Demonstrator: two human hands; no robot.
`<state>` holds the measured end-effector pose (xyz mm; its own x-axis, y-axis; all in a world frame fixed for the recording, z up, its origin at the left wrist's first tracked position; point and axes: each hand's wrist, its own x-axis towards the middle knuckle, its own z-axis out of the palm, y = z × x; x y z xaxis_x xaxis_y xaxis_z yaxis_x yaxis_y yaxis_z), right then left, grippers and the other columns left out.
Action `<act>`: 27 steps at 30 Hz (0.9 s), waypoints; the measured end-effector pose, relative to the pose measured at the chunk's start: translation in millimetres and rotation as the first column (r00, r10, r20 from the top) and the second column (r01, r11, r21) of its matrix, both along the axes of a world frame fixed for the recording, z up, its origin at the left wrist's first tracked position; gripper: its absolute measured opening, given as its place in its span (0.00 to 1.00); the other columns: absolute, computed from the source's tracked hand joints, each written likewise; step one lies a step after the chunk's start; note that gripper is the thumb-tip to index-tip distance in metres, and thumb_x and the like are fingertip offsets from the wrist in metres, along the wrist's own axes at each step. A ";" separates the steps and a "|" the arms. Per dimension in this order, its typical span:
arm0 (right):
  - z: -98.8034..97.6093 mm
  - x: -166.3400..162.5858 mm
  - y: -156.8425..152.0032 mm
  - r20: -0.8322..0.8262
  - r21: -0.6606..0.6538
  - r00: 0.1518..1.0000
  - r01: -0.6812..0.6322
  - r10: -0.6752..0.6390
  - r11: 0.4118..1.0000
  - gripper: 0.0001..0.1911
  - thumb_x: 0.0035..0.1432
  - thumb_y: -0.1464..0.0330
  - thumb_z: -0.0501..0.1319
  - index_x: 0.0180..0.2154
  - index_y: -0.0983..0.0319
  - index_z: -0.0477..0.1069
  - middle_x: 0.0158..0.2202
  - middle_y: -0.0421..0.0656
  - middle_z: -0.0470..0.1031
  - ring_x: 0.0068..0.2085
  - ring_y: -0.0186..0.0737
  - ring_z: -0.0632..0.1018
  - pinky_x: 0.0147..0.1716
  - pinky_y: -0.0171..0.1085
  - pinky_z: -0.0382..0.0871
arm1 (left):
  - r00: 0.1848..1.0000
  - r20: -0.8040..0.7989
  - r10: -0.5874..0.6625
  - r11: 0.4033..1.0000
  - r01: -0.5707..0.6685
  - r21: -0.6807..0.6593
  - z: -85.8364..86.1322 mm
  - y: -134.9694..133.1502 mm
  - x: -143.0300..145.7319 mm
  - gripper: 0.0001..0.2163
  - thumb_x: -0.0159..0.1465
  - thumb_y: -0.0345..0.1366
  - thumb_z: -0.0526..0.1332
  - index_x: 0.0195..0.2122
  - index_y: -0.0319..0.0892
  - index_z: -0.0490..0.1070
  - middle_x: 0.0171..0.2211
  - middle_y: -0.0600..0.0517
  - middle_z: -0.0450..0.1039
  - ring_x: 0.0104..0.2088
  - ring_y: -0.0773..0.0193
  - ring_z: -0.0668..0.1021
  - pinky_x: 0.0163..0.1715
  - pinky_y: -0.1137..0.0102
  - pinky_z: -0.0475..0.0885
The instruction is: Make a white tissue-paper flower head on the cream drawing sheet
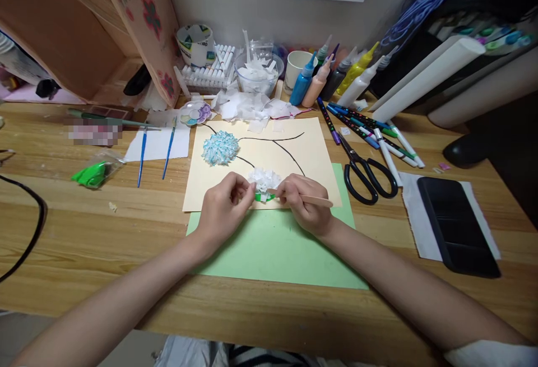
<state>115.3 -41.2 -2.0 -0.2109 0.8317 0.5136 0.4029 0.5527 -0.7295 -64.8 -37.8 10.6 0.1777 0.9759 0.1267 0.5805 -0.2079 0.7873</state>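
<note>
My right hand (306,201) is closed around a wooden craft stick (317,200), its tip at the white paper-scrap flower (264,179). Some green material (264,198) shows under that flower's lower edge. My left hand (227,201) is closed at the flower's left side, thumb against the curled fingers; whether a scrap is pinched there I cannot make out. Both hands rest over the cream sheet (210,187), which bears drawn dark stems and a fluffy blue-and-white flower (221,148). A light green sheet (273,249) lies beneath it.
Torn white paper (239,103) and a tub of scraps (258,73) sit behind the sheet. Right of it lie black-handled scissors (365,171), markers (374,131) and a black palette (456,224). Paint bottles (302,84) stand behind. Paintbrushes (169,148) and bagged green clay (90,175) lie left.
</note>
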 end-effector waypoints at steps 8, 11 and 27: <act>-0.2 -1.9 -1.0 -0.127 -0.266 0.987 0.057 -0.094 0.962 0.17 0.65 0.66 0.48 0.25 0.61 0.66 0.19 0.38 0.68 0.22 0.31 0.72 0.22 0.31 0.66 | 0.992 -0.129 -0.014 0.999 0.008 -0.045 0.9 -1.3 -1.8 0.16 0.64 0.37 0.52 0.18 0.40 0.56 0.15 0.59 0.56 0.18 0.73 0.61 0.22 0.74 0.55; -0.9 -1.3 -2.2 -0.159 -0.187 0.983 0.064 -0.094 0.980 0.19 0.65 0.66 0.48 0.23 0.61 0.67 0.18 0.38 0.68 0.20 0.31 0.71 0.20 0.30 0.65 | 0.990 -0.137 -0.017 0.998 0.009 -0.054 1.7 -1.5 -1.6 0.16 0.63 0.37 0.52 0.18 0.40 0.57 0.15 0.59 0.58 0.18 0.73 0.61 0.22 0.74 0.55; -1.8 -0.3 -2.6 -0.177 -0.215 0.980 0.050 -0.089 0.975 0.20 0.65 0.65 0.49 0.22 0.61 0.67 0.17 0.37 0.67 0.20 0.30 0.71 0.19 0.29 0.64 | 0.989 -0.143 -0.022 0.999 0.016 -0.045 1.7 -0.3 -1.4 0.15 0.63 0.36 0.52 0.19 0.40 0.57 0.15 0.59 0.56 0.18 0.73 0.60 0.22 0.74 0.54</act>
<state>115.1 -43.9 -3.8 -0.0669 0.9338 0.3516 0.2828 0.3557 -0.8908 -66.2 -38.1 12.3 0.2093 0.9763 0.0557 0.6847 -0.1870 0.7045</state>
